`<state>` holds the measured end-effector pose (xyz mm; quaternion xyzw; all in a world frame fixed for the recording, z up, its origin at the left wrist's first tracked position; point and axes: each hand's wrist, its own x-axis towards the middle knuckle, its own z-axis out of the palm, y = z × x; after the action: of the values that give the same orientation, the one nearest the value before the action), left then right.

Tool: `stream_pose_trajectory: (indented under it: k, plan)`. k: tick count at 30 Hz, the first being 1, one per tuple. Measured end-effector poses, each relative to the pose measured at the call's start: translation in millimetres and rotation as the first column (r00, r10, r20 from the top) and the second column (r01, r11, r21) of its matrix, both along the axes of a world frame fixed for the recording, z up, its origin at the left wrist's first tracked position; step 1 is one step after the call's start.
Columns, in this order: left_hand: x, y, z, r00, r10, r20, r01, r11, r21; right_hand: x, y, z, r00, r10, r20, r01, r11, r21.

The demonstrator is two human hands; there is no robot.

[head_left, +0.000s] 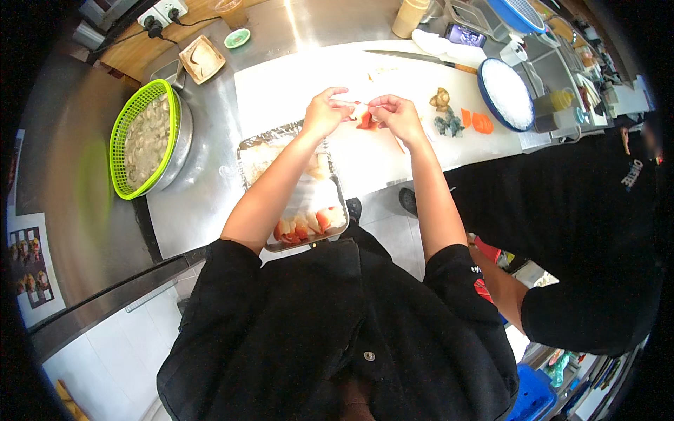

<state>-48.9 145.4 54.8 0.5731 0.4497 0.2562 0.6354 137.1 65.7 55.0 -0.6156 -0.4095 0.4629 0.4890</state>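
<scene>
Both hands meet over the white cutting board (274,84). A small red-and-white piece of shellfish, looking like surf clam (364,119), is between them. My left hand (325,114) pinches its left side with fingertips; my right hand (397,119) pinches it from the right. Below my left forearm, a metal tray (342,200) lined with clear film overlaps the board's near edge. Several red-and-white clam pieces (302,229) lie at its near end, paler pieces farther up. A few pale scraps (381,72) rest on the board beyond my hands.
A long knife (421,58) lies across the board's far side. Orange slices (481,123), dark grey pieces (448,126) and a brown lump (440,99) sit right, beside a blue-rimmed bowl (484,88) of ice. A green colander (118,151) of shellfish stands left. A co-worker (562,210) stands close at right.
</scene>
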Motion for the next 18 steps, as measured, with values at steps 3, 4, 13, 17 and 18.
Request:
stream_pose_trajectory:
  k: [3,4,13,17,18]
  plan:
    - [-1.8,4.1,5.9,0.998,-0.059,-0.022,0.061,0.996,0.066,6.6,3.8,-1.9,0.984,0.008,-0.178,-0.018,0.998,-0.056]
    - [-3.2,4.4,7.2,0.997,-0.076,0.032,0.075,0.997,0.021,7.9,2.5,-2.7,0.967,0.020,-0.253,-0.029,0.999,-0.031]
    - [-14.7,18.2,-1.4,0.957,-0.055,0.285,0.109,0.978,-0.178,17.8,0.2,-3.0,0.907,-0.013,-0.420,-0.019,0.997,-0.074]
    - [-17.4,29.9,-5.1,0.947,-0.059,0.315,0.137,0.962,-0.234,27.6,1.8,1.4,0.926,-0.053,-0.374,0.025,0.996,-0.081]
    - [-18.6,32.1,-5.5,0.944,-0.062,0.324,0.148,0.957,-0.248,30.4,0.7,1.5,0.939,-0.056,-0.340,0.032,0.997,-0.076]
